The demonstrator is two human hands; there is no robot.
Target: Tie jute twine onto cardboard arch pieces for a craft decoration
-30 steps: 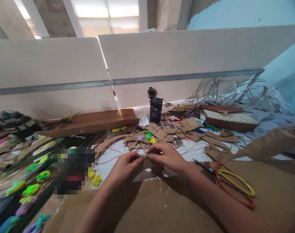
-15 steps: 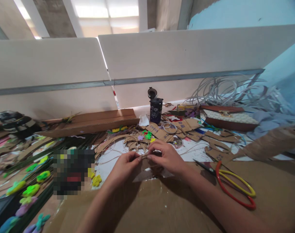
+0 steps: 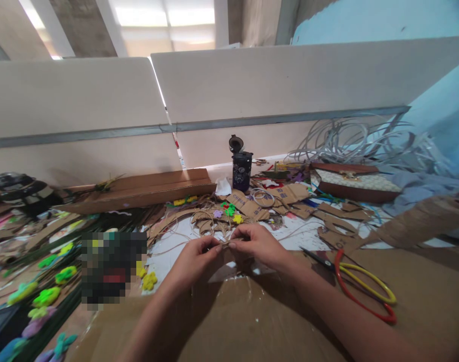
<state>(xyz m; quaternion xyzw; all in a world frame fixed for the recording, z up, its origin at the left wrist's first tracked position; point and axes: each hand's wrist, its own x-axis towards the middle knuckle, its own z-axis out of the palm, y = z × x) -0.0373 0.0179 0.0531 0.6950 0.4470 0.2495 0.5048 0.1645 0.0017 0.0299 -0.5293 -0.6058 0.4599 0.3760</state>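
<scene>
As L hand (image 3: 199,255), R hand (image 3: 257,245) pinch twine (image 3: 226,244), btl (image 3: 242,172) — lid (image 3: 236,144) up, contents hidden.

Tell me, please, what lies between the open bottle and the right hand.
In the head view, printed cardboard and a yellow flower lie between the open bottle and the right hand.

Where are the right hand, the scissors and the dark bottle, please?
Right hand (image 3: 257,246): head view, middle of hand.
Scissors (image 3: 337,262): head view, red handle.
Dark bottle (image 3: 242,173): head view, front of body.
</scene>
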